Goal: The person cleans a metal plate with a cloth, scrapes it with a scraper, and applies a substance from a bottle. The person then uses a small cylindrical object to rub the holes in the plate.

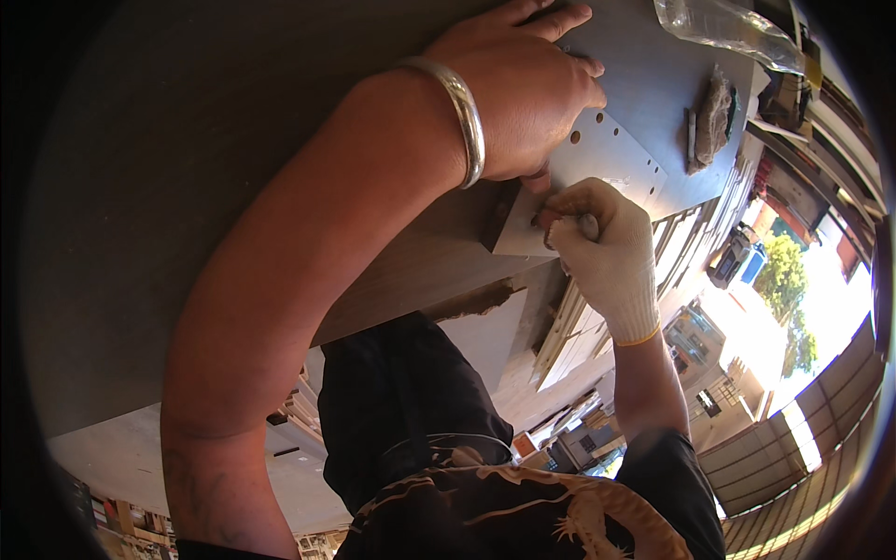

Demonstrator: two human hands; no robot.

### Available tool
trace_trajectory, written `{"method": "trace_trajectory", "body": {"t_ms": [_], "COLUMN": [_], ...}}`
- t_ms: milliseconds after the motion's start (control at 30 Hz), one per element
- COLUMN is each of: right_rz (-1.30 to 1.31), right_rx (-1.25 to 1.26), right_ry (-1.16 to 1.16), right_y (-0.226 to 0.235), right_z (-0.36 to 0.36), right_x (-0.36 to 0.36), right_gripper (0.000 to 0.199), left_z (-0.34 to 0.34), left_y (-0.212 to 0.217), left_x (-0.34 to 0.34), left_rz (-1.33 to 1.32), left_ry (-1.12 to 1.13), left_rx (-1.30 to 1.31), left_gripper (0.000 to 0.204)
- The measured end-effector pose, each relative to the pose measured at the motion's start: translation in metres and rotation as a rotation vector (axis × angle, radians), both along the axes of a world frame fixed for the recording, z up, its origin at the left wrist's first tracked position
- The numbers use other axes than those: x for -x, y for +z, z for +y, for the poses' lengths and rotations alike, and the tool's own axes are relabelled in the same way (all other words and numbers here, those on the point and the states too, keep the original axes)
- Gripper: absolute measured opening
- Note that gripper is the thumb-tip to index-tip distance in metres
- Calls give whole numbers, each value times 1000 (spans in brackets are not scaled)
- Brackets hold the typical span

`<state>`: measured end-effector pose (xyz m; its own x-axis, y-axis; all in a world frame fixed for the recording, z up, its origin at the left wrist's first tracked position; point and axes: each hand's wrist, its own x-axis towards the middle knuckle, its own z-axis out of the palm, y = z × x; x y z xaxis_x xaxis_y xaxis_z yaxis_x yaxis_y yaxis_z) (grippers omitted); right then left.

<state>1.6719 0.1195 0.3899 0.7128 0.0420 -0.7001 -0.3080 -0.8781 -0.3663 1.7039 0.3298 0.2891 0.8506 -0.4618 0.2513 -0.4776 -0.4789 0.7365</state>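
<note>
A large dark grey board spreads under my left arm. On it lies a smaller pale grey panel with several round holes, its near corner at the board's edge. My left hand, bare and with a silver bangle at the wrist, presses on this panel, fingers stretched toward the far side and thumb at its near part. My right hand, in a white knit glove, is closed just above the panel's near edge. A short rounded grey end shows between its fingers; the rest is hidden.
A brown crumpled bundle lies at the board's right end. A clear plastic bottle is beyond it. Long pale strips are stacked below the board's right edge. Open daylight and machines show farther right.
</note>
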Motion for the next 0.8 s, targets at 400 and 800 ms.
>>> {"method": "trace_trajectory", "body": {"t_ms": [400, 800], "right_rz": [-80, -250], "right_rx": [117, 344], "right_ry": [324, 655], "right_y": [4, -3], "right_z": [11, 24], "right_x": [-7, 0], "right_gripper": [19, 16], "left_z": [-6, -15], "left_y": [-3, -8], "left_x": [-3, -2], "left_rz": [-45, -119], "left_ry": [34, 142], "left_rx": [-35, 31], "left_gripper": [43, 39]}}
